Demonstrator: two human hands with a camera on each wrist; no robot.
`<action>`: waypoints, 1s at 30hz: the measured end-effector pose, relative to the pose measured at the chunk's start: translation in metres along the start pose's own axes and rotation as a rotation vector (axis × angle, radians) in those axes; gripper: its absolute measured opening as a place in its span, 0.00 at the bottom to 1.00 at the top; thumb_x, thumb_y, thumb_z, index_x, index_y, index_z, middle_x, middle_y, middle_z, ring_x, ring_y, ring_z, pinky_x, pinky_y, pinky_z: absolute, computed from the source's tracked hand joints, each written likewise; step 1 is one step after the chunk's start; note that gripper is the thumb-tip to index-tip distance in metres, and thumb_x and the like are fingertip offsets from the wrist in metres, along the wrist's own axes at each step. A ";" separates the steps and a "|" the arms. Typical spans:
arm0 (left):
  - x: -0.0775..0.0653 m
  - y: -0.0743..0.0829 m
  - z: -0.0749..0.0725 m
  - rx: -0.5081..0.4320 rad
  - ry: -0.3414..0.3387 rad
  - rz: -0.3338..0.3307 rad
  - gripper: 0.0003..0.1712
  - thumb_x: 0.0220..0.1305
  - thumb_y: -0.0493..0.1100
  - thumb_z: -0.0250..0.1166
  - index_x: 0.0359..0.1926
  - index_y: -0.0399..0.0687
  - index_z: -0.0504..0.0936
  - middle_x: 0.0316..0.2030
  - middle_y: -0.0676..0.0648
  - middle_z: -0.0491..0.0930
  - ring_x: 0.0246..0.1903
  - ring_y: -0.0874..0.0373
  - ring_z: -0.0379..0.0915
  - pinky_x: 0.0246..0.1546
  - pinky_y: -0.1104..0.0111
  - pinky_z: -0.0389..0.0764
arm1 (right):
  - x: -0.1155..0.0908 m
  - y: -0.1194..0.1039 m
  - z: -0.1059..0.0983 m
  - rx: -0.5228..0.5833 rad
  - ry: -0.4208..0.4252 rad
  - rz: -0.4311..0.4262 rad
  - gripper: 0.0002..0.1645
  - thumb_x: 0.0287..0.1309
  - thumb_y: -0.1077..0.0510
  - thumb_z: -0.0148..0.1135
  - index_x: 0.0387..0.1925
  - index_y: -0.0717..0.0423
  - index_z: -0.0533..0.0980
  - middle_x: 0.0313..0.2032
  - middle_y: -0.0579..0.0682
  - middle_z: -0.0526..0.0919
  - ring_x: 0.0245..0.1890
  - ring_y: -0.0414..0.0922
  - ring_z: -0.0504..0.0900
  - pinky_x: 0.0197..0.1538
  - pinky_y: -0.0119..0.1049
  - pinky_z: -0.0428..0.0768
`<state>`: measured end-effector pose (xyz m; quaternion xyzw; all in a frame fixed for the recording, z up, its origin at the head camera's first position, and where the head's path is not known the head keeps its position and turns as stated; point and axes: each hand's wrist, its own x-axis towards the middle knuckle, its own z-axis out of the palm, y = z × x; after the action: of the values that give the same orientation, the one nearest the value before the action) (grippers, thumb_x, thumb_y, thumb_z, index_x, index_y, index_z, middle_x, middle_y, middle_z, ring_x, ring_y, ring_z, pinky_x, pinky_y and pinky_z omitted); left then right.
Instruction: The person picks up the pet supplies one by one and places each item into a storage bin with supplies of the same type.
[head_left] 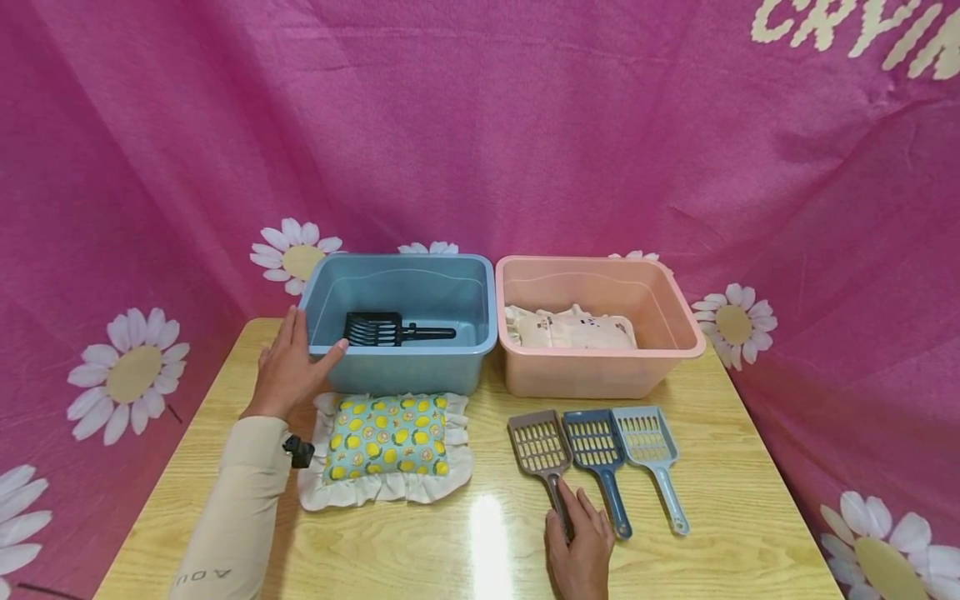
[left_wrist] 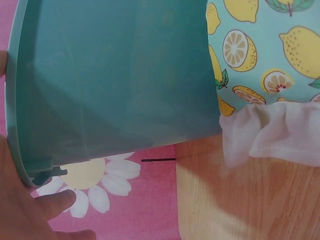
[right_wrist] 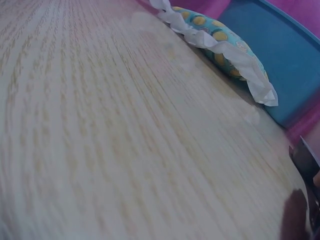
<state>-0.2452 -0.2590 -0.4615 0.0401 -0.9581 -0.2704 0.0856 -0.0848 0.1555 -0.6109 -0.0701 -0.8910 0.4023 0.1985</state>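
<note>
My left hand point(head_left: 288, 367) rests on the near left corner of a blue plastic bin point(head_left: 408, 367), thumb over the front rim and straight fingers along the outside. Inside that bin lies a black litter scoop point(head_left: 375, 330). My right hand point(head_left: 581, 546) pinches the handle of a brown litter scoop point(head_left: 542, 442), which lies on the table with its slotted head pointing away. Beside it lie a dark blue litter scoop point(head_left: 595, 442) and a light blue litter scoop point(head_left: 647, 437). In the right wrist view only the thumb point(right_wrist: 295, 215) and part of the brown scoop show at the edge.
A pink plastic bin point(head_left: 592, 375) stands right of the blue one, holding a cream frilled cushion point(head_left: 570, 329). A lemon-print cushion point(head_left: 388, 437) with white ruffles lies before the blue bin. Magenta cloth point(head_left: 480, 125) with daisies hangs behind the wooden table point(head_left: 420, 550).
</note>
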 end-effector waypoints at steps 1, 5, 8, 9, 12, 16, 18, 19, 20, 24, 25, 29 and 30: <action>0.000 0.000 0.000 0.000 -0.001 -0.001 0.59 0.61 0.72 0.52 0.76 0.45 0.36 0.75 0.39 0.35 0.72 0.34 0.36 0.63 0.31 0.37 | 0.000 0.000 0.000 -0.002 0.003 -0.001 0.26 0.55 0.63 0.66 0.57 0.53 0.78 0.52 0.59 0.81 0.58 0.59 0.73 0.64 0.62 0.53; 0.000 0.001 0.000 0.001 0.000 -0.005 0.59 0.61 0.72 0.53 0.76 0.46 0.36 0.75 0.39 0.34 0.72 0.34 0.36 0.63 0.31 0.37 | -0.001 0.001 0.002 -0.002 0.026 -0.008 0.27 0.53 0.63 0.68 0.57 0.53 0.78 0.51 0.59 0.82 0.57 0.59 0.74 0.64 0.61 0.53; -0.001 0.001 0.000 0.000 0.000 -0.006 0.58 0.61 0.72 0.53 0.76 0.46 0.35 0.76 0.40 0.33 0.72 0.34 0.36 0.63 0.31 0.37 | 0.000 0.000 0.004 -0.001 0.047 -0.008 0.27 0.52 0.63 0.68 0.57 0.53 0.78 0.51 0.59 0.82 0.57 0.58 0.74 0.63 0.61 0.53; -0.001 0.001 0.000 -0.001 0.000 -0.005 0.58 0.61 0.72 0.53 0.76 0.46 0.35 0.76 0.40 0.33 0.72 0.34 0.36 0.63 0.31 0.37 | 0.000 0.000 0.004 -0.004 0.051 -0.006 0.27 0.53 0.63 0.67 0.57 0.53 0.78 0.51 0.59 0.82 0.57 0.58 0.74 0.63 0.60 0.54; 0.000 0.000 0.001 -0.007 0.000 -0.001 0.58 0.61 0.72 0.53 0.76 0.46 0.35 0.76 0.40 0.33 0.72 0.34 0.36 0.63 0.31 0.37 | 0.001 0.000 0.005 -0.018 0.061 0.006 0.26 0.54 0.64 0.66 0.57 0.53 0.78 0.51 0.59 0.82 0.56 0.58 0.75 0.62 0.59 0.55; 0.000 -0.001 0.002 -0.008 0.001 0.005 0.58 0.61 0.71 0.53 0.76 0.46 0.35 0.76 0.40 0.33 0.72 0.34 0.36 0.63 0.31 0.38 | 0.001 0.000 0.005 -0.022 0.079 0.004 0.24 0.56 0.65 0.64 0.56 0.53 0.79 0.50 0.60 0.82 0.56 0.59 0.75 0.61 0.59 0.56; 0.000 -0.001 0.002 -0.007 0.002 0.006 0.58 0.61 0.71 0.53 0.76 0.46 0.36 0.76 0.40 0.33 0.72 0.34 0.36 0.63 0.31 0.38 | 0.000 -0.001 0.005 -0.010 0.100 -0.017 0.23 0.56 0.66 0.64 0.55 0.54 0.79 0.50 0.61 0.82 0.55 0.60 0.76 0.60 0.58 0.56; 0.000 -0.001 0.002 -0.007 0.003 0.005 0.58 0.61 0.71 0.53 0.76 0.46 0.36 0.76 0.40 0.33 0.72 0.34 0.36 0.63 0.31 0.38 | 0.000 -0.001 0.004 -0.001 0.113 -0.034 0.23 0.55 0.67 0.64 0.55 0.54 0.79 0.50 0.61 0.82 0.54 0.60 0.76 0.59 0.58 0.57; 0.000 -0.001 0.002 -0.008 0.002 0.005 0.58 0.61 0.71 0.53 0.76 0.46 0.35 0.76 0.40 0.33 0.72 0.34 0.36 0.63 0.31 0.38 | 0.000 -0.001 0.004 0.008 0.126 -0.050 0.24 0.55 0.67 0.64 0.54 0.55 0.79 0.50 0.61 0.82 0.53 0.60 0.77 0.59 0.58 0.57; 0.000 -0.001 0.002 -0.009 0.001 0.003 0.58 0.61 0.72 0.53 0.76 0.46 0.35 0.76 0.40 0.33 0.72 0.35 0.36 0.63 0.31 0.38 | 0.000 0.002 0.004 0.041 0.152 -0.097 0.24 0.53 0.69 0.64 0.54 0.55 0.80 0.49 0.58 0.83 0.50 0.58 0.78 0.57 0.54 0.59; 0.000 -0.001 0.002 -0.008 0.001 0.003 0.58 0.61 0.72 0.53 0.76 0.46 0.35 0.76 0.40 0.33 0.72 0.35 0.36 0.63 0.31 0.38 | 0.001 0.002 0.004 0.048 0.153 -0.104 0.25 0.53 0.70 0.64 0.54 0.55 0.80 0.49 0.57 0.83 0.49 0.57 0.79 0.57 0.53 0.59; -0.001 0.000 0.001 -0.008 0.002 0.005 0.58 0.61 0.72 0.52 0.76 0.44 0.36 0.76 0.40 0.33 0.72 0.35 0.36 0.63 0.31 0.38 | 0.002 0.004 0.003 0.063 0.162 -0.137 0.25 0.51 0.71 0.64 0.53 0.56 0.80 0.49 0.55 0.84 0.45 0.54 0.80 0.53 0.49 0.61; -0.001 0.000 0.001 -0.009 0.002 0.005 0.58 0.61 0.72 0.52 0.76 0.44 0.36 0.76 0.40 0.33 0.72 0.35 0.36 0.63 0.31 0.38 | 0.002 0.005 0.002 0.063 0.166 -0.145 0.25 0.51 0.71 0.64 0.53 0.56 0.80 0.49 0.54 0.84 0.44 0.54 0.80 0.52 0.48 0.61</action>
<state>-0.2447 -0.2584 -0.4626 0.0374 -0.9569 -0.2742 0.0875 -0.0875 0.1574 -0.6153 -0.0319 -0.8611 0.4076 0.3022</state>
